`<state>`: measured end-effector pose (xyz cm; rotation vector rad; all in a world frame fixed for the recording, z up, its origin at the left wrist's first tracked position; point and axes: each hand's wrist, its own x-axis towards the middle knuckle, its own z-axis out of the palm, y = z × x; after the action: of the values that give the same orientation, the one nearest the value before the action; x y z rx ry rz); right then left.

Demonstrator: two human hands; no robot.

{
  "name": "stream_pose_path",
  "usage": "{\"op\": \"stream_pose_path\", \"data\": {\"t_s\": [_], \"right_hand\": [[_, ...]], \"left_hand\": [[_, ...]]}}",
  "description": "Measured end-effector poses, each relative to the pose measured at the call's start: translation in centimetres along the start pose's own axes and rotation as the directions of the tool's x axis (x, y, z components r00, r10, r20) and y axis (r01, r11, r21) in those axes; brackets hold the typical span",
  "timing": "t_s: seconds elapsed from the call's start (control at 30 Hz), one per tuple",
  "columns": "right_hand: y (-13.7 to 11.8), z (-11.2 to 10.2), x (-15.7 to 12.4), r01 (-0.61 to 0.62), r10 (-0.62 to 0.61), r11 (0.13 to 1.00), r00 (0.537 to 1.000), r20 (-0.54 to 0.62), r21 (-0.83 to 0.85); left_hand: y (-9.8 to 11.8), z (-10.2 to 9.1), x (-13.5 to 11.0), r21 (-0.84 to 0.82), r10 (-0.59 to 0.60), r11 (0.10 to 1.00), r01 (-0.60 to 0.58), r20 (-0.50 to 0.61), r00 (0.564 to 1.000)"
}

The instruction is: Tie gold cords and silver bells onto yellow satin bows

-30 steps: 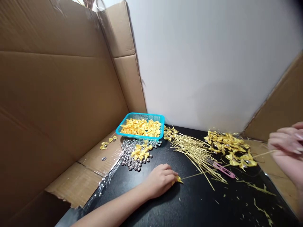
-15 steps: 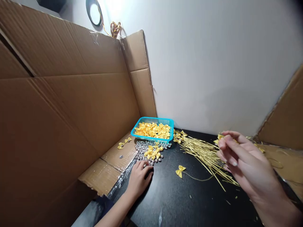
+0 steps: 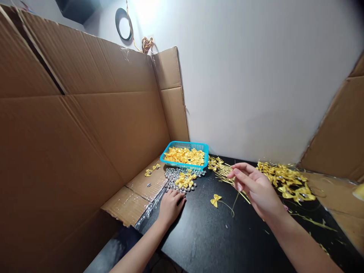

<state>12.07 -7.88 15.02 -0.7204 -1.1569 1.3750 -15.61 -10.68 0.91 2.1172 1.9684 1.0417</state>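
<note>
My left hand (image 3: 171,204) rests on the black table (image 3: 204,239) with its fingers curled down at the near edge of a pile of silver beads (image 3: 174,179). What is under the fingertips is hidden. My right hand (image 3: 255,188) hovers over a bundle of thin gold sticks (image 3: 222,171), thumb and forefinger drawn together. A single yellow bow (image 3: 215,200) lies between the hands. Its thin gold wire curls across the table and rises toward the underside of my right hand. I cannot see whether the fingers grip it.
A blue basket (image 3: 182,165) full of yellow bows stands at the back by the wall. A few bows lie on the beads, and a heap of bows on wires (image 3: 287,181) is at the right. Cardboard walls (image 3: 85,132) enclose the left and right sides.
My right hand has moved left and further out over the gold sticks. My left hand left the bow a second ago and now stays at the beads. The view has tilted upward.
</note>
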Motion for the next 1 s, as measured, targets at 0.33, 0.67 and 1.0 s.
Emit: {"op": "stream_pose_path", "data": {"t_s": [0.33, 0.67, 1.0], "right_hand": [[1.6, 1.0, 0.1, 0.022, -0.022, 0.986, 1.0, 0.002, -0.164], [0.9, -0.4, 0.8, 0.156, -0.172, 0.982, 0.97, -0.175, -0.103], [-0.2, -2.1, 2.1, 0.26, -0.224, 0.963, 0.921, -0.318, 0.076]], "left_hand": [[4.9, -0.7, 2.6, -0.647, -0.234, 0.72, 0.25, 0.113, 0.966], [18.6, 0.2, 12.0, -0.969, -0.069, 0.12, 0.217, 0.21, 0.975], [22.4, 3.4, 13.8, -0.943, 0.028, -0.163, 0.29, 0.29, 0.957]]}}
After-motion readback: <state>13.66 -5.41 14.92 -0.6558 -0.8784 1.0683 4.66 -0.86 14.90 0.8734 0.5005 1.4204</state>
